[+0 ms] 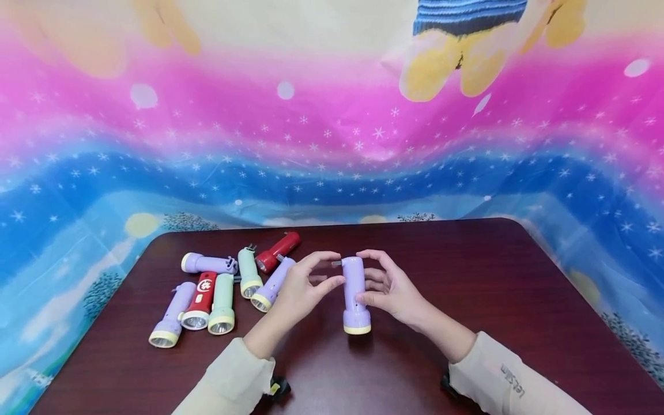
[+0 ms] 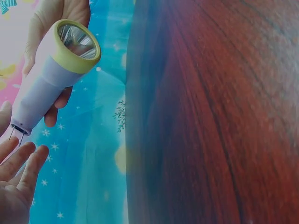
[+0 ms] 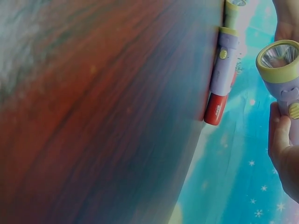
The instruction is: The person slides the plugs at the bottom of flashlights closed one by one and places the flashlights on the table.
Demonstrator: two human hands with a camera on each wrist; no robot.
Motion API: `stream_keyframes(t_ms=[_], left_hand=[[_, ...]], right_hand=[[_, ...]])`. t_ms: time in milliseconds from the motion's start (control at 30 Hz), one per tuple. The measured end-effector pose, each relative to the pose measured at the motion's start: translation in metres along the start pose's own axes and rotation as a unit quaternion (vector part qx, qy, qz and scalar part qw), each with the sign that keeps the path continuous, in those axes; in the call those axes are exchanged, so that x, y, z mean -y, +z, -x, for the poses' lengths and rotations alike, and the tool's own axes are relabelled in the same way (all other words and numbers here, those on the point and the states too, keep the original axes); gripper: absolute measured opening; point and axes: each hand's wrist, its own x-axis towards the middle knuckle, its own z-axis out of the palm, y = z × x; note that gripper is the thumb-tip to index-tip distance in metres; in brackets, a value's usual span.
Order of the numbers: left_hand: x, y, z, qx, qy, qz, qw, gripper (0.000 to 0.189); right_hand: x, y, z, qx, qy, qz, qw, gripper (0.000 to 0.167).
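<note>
A lilac flashlight with a cream-yellow rim is held upright just above the table, its lens end down. My right hand grips its body between thumb and fingers. Two metal plug prongs stick out sideways from its top end. Around these prongs are the spread fingers and thumb of my left hand, with the thumb tip close to the body; whether they touch cannot be told. In the right wrist view, a ridged yellow switch shows on the flashlight's side.
Several flashlights lie left of my hands, including a red one, a green one and a lilac one close to my left wrist. The dark wooden table ends at a patterned cloth backdrop.
</note>
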Motion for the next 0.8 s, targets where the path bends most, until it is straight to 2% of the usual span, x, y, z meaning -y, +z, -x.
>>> stream_keyframes(t_ms=[300, 600, 800], left_hand=[[-0.0016, 0.0038, 0.0011, 0.008, -0.014, -0.012, 0.9998, 0.047], [0.0003, 0.0032, 0.0016, 0.023, -0.011, 0.002, 0.9997, 0.052], [0.0011, 0.0028, 0.0001, 0.019, -0.013, 0.013, 0.9996, 0.050]], right_hand=[[0.0006, 0.0027, 0.0007, -0.003, -0.006, -0.008, 0.9999, 0.072], [0.0000, 0.0051, -0.0002, -0.015, -0.012, -0.013, 0.9997, 0.073], [-0.0018, 0.0074, -0.0008, -0.022, -0.011, -0.023, 0.9995, 0.074]])
